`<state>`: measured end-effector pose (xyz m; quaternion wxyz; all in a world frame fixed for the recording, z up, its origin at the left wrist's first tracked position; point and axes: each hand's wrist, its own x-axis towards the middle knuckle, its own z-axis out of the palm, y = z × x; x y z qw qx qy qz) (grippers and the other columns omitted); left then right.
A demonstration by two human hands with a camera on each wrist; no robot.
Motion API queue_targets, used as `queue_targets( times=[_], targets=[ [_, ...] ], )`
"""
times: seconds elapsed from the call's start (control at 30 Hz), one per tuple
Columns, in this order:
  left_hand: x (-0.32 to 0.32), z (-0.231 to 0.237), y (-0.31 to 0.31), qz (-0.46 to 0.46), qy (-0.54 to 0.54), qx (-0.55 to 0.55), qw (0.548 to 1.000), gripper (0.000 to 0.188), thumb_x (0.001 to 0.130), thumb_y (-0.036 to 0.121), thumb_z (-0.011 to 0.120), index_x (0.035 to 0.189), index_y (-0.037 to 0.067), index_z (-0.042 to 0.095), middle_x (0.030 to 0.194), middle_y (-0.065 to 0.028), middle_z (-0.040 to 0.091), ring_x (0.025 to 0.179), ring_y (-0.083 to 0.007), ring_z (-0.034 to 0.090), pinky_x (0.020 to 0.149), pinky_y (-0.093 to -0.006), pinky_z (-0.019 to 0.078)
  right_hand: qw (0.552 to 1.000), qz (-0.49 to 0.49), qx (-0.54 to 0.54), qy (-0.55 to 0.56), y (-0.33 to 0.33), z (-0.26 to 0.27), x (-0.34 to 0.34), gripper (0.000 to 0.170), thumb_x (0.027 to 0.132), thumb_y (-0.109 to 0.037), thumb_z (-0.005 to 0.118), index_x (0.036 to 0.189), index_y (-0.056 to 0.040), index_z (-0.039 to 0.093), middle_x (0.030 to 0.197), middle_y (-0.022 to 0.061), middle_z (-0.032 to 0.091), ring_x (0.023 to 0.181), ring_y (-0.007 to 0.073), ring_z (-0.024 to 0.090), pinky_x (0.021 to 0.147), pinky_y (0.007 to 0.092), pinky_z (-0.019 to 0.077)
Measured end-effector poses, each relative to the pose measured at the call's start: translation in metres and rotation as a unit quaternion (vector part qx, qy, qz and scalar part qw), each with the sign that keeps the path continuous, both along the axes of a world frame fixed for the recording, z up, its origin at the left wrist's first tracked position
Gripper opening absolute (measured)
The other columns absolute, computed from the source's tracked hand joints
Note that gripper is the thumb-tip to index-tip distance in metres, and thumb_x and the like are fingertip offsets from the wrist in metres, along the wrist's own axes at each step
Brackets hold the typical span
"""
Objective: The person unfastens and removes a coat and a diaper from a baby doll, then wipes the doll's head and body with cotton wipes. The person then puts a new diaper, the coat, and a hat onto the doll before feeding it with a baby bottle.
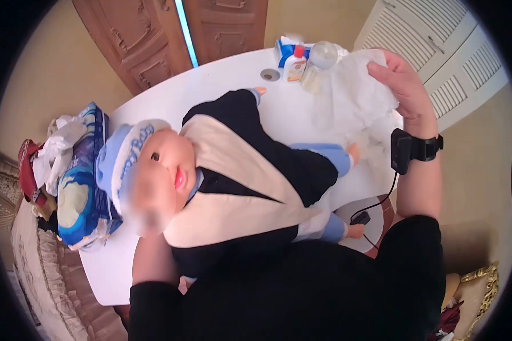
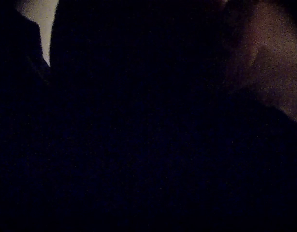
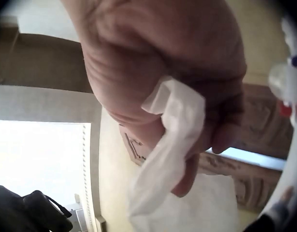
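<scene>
A baby doll point(image 1: 233, 187) with a blue-and-white cap point(image 1: 125, 153) and a black and cream top lies across the left forearm, against the person's front. Beneath the doll the left hand is mostly hidden in the head view; a dim patch of skin, likely the left hand point(image 2: 271, 63), shows in the dark left wrist view. Raised over the table's right side, the right hand point(image 1: 401, 82) grips a thin white wipe point(image 1: 355, 85), which hangs down from it. In the right wrist view the wipe point(image 3: 163, 154) passes between curled fingers.
A white table point(image 1: 210, 85) carries a red-capped bottle point(image 1: 296, 65), a clear round-topped container point(image 1: 323, 55) and a blue-and-white pack point(image 1: 281, 54). On the left stands a blue diaper pack point(image 1: 88, 176) beside white plastic bags point(image 1: 60, 145). A cable point(image 1: 389, 196) trails from the right wrist.
</scene>
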<state>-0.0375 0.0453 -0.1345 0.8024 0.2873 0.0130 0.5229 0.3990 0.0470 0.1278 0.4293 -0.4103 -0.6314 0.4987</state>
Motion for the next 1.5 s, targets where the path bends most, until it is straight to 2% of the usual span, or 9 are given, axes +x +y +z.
queue_targets(
  times=[0.1, 0.33, 0.4, 0.43, 0.5, 1.07, 1.37, 1.43, 1.5],
  targets=[
    [0.002, 0.001, 0.005, 0.0, 0.009, -0.022, 1.0, 0.055, 0.095, 0.02, 0.06, 0.14, -0.003, 0.037, 0.131, -0.0157, 0.051, 0.115, -0.0218, 0.054, 0.101, -0.0346, 0.0466, 0.956, 0.004, 0.008, -0.293, 0.0, -0.002, -0.036, 0.021, 0.094, -0.019, 0.06, 0.106, -0.0028, 0.067, 0.104, 0.0021, 0.067, 0.087, 0.0084, 0.059, 0.079, 0.0239, 0.047],
    [0.012, 0.004, 0.02, 0.04, 0.019, -0.035, 0.998, 0.055, 0.095, 0.02, 0.06, 0.14, -0.003, 0.038, 0.13, -0.0156, 0.052, 0.115, -0.0214, 0.054, 0.101, -0.0346, 0.0467, 0.91, -0.013, 0.204, -0.362, 0.009, -0.028, -0.075, 0.026, 0.095, -0.021, 0.059, 0.107, 0.0, 0.067, 0.11, 0.0026, 0.066, 0.098, 0.0123, 0.055, 0.087, 0.0261, 0.0432],
    [0.0, 0.015, 0.008, 0.141, 0.134, 0.049, 0.98, 0.055, 0.093, 0.017, 0.063, 0.138, -0.005, 0.039, 0.132, -0.0163, 0.051, 0.116, -0.0216, 0.054, 0.102, -0.0344, 0.046, 0.728, -0.102, 0.529, -0.425, 0.026, -0.028, -0.07, 0.028, 0.094, -0.026, 0.06, 0.104, -0.0011, 0.068, 0.083, 0.0051, 0.065, 0.078, 0.0158, 0.058, 0.077, 0.0257, 0.0464],
    [0.012, 0.038, 0.005, 0.217, 0.246, 0.129, 0.936, 0.055, 0.091, 0.013, 0.065, 0.137, -0.006, 0.041, 0.133, -0.0171, 0.05, 0.117, -0.0218, 0.054, 0.104, -0.0341, 0.0452, 0.73, -0.088, 0.538, -0.412, 0.024, -0.026, -0.077, 0.028, 0.094, -0.026, 0.06, 0.104, -0.0011, 0.068, 0.083, 0.0051, 0.065, 0.078, 0.0158, 0.058, 0.077, 0.0257, 0.0464],
    [0.014, 0.069, -0.005, 0.094, 0.05, 0.131, 0.986, 0.056, 0.089, 0.011, 0.067, 0.137, -0.006, 0.041, 0.134, -0.0175, 0.05, 0.12, -0.0215, 0.053, 0.106, -0.0328, 0.043, 0.953, -0.102, 0.179, -0.224, 0.002, -0.02, -0.089, 0.028, 0.093, -0.026, 0.062, 0.103, -0.0006, 0.069, 0.081, 0.0023, 0.066, 0.076, 0.0106, 0.058, 0.074, 0.0242, 0.046],
    [0.014, 0.058, -0.002, 0.079, 0.052, 0.046, 0.994, 0.049, 0.091, 0.012, 0.066, 0.133, -0.004, 0.047, 0.129, -0.0177, 0.055, 0.114, -0.0227, 0.058, 0.098, -0.0345, 0.0507, 0.994, -0.005, -0.101, 0.03, -0.094, -0.059, -0.15, 0.045, 0.093, -0.01, 0.058, 0.133, 0.0027, 0.044, 0.12, 0.0078, 0.058, 0.11, 0.0132, 0.056, 0.096, 0.026, 0.0429],
    [0.004, 0.042, 0.006, 0.096, -0.019, -0.173, 0.98, 0.048, 0.092, 0.014, 0.064, 0.133, -0.004, 0.047, 0.129, -0.0173, 0.054, 0.115, -0.0231, 0.056, 0.099, -0.0352, 0.0497, 0.991, -0.032, 0.123, -0.038, -0.09, -0.081, -0.153, 0.07, 0.08, -0.004, 0.07, 0.142, -0.0051, 0.037, 0.133, 0.0116, 0.046, 0.12, 0.0216, 0.047, 0.1, 0.0334, 0.0391],
    [0.007, 0.062, -0.001, 0.069, -0.116, -0.316, 0.939, 0.048, 0.092, 0.014, 0.064, 0.133, -0.004, 0.047, 0.129, -0.0175, 0.054, 0.116, -0.0234, 0.056, 0.099, -0.0352, 0.0494, 0.808, -0.138, 0.457, -0.345, -0.085, -0.075, -0.14, 0.067, 0.073, -0.005, 0.076, 0.135, -0.0089, 0.05, 0.122, 0.0111, 0.05, 0.104, 0.0226, 0.052, 0.09, 0.0327, 0.0432],
    [0.009, 0.061, -0.002, 0.053, -0.162, -0.385, 0.907, 0.049, 0.092, 0.014, 0.064, 0.133, -0.004, 0.047, 0.13, -0.0176, 0.054, 0.116, -0.0236, 0.056, 0.099, -0.0352, 0.0492, 0.772, -0.153, 0.515, -0.339, -0.082, -0.071, -0.142, 0.057, 0.069, -0.006, 0.075, 0.124, -0.0146, 0.062, 0.112, 0.0066, 0.051, 0.089, 0.0204, 0.051, 0.079, 0.0318, 0.0428]
  ],
)
